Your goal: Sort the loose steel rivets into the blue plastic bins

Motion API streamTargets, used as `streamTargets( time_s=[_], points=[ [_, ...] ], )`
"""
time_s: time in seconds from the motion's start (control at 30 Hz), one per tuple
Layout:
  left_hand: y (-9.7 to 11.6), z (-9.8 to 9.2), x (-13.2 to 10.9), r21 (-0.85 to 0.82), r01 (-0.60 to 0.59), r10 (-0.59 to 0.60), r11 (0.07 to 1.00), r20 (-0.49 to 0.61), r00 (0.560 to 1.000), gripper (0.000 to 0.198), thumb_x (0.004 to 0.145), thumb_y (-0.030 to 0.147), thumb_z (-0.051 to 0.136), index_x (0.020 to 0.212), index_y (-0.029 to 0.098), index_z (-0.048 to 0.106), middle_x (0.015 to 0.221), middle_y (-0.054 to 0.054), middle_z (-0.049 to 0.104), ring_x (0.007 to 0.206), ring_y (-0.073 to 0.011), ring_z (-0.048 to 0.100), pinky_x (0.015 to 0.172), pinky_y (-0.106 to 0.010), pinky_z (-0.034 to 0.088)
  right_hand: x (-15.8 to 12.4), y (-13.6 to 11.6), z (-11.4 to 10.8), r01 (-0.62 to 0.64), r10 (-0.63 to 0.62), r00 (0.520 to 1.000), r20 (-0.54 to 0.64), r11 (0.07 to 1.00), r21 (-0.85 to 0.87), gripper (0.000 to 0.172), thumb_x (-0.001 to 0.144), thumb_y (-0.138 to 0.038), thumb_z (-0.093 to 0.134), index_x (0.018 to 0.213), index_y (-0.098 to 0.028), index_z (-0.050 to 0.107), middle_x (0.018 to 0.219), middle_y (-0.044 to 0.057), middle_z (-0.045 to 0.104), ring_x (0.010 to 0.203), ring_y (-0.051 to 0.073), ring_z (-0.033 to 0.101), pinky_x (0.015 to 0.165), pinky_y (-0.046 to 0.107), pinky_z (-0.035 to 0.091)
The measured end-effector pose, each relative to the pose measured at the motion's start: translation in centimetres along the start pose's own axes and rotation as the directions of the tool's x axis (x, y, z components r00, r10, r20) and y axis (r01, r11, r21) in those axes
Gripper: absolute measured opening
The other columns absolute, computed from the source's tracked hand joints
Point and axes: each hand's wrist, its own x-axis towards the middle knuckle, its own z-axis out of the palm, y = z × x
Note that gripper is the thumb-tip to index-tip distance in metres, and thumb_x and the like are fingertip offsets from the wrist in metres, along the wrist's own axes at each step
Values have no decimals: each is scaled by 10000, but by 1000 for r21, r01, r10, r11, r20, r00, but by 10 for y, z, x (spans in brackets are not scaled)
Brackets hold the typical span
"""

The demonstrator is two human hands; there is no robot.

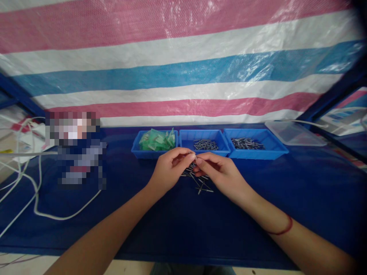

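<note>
My left hand and my right hand meet fingertip to fingertip above a small heap of thin metal pins on the blue table cloth. Both hands are pinched shut on a small metal pin held between them; the piece itself is too small to see well. Just behind the hands stand three blue trays: the left tray holds green plastic pieces, the middle tray holds a few metal pins, the right tray holds more metal pins.
A clear plastic lid lies at the back right. White cables loop over the table's left side beside a blurred-out patch. A striped pink, white and blue tarpaulin closes the back. Blue frame bars stand at both sides.
</note>
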Motion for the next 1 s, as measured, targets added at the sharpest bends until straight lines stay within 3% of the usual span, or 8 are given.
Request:
streamTargets(
  time_s=[0.33, 0.43, 0.53, 0.63, 0.7, 0.83, 0.93, 1.0],
  points=[
    [-1, -2, 0, 138, -85, 85, 987, 12, 996, 167, 833, 288, 593, 912, 155, 655, 874, -35, 671, 749, -118, 609, 664, -218, 482, -1, -4, -3, 176, -189, 978, -90, 975, -139, 159, 807, -337, 628, 876, -196, 600, 679, -6, 580, 624, 131, 560, 597, 271, 475],
    [-2, -3, 0, 143, -78, 69, 987, 62, 996, 177, 844, 299, 576, 915, 149, 638, 863, -36, 657, 745, -118, 597, 653, -217, 478, -2, -6, -4, 215, -238, 965, -109, 958, -191, 149, 812, -333, 621, 871, -199, 596, 732, 8, 570, 648, 133, 556, 610, 274, 480],
    [0, -5, 1, 190, -75, 43, 979, 164, 985, 201, 870, 320, 536, 903, 143, 626, 807, -24, 639, 712, -115, 582, 640, -218, 468, -4, -9, -5, 297, -323, 945, -48, 910, -289, 117, 840, -316, 585, 878, -205, 587, 820, 29, 574, 708, 140, 565, 632, 275, 489],
    [5, -12, 1, 356, -156, 42, 922, 310, 950, 224, 882, 349, 518, 927, 155, 620, 813, -13, 625, 717, -120, 575, 670, -233, 460, -3, -17, -13, 391, -427, 903, 37, 785, -480, 82, 855, -288, 562, 859, -210, 587, 834, 38, 598, 731, 151, 571, 650, 287, 480],
    [11, -18, -1, 490, -254, 45, 834, 397, 917, 217, 882, 353, 525, 959, 169, 610, 890, -21, 623, 799, -137, 586, 744, -255, 456, 0, -23, -26, 401, -501, 866, 15, 675, -619, 80, 858, -278, 551, 847, -211, 593, 822, 42, 613, 723, 159, 573, 671, 306, 473],
    [19, -29, -4, 719, -312, -97, 621, 465, 880, 200, 842, 370, 580, 888, 178, 606, 912, -36, 607, 832, -176, 589, 734, -275, 451, 13, -26, -68, 233, -635, 761, -134, 460, -857, 134, 853, -270, 524, 921, -201, 617, 808, 57, 620, 688, 183, 576, 679, 343, 468],
    [20, -34, -5, 805, -262, -228, 533, 434, 871, 215, 800, 374, 627, 882, 176, 612, 901, -44, 603, 784, -182, 596, 663, -262, 448, 24, -13, -97, 95, -616, 775, -140, 332, -938, 205, 850, -296, 504, 974, -194, 632, 933, 109, 600, 744, 214, 588, 724, 385, 481],
    [19, -36, -6, 820, -247, -262, 516, 425, 866, 183, 805, 341, 625, 881, 174, 622, 898, -49, 604, 798, -188, 603, 669, -264, 450, 29, -3, -106, 66, -624, 774, -102, 240, -968, 320, 824, -331, 536, 1087, -160, 603, 1063, 161, 560, 967, 296, 565, 829, 461, 464]
  ],
)
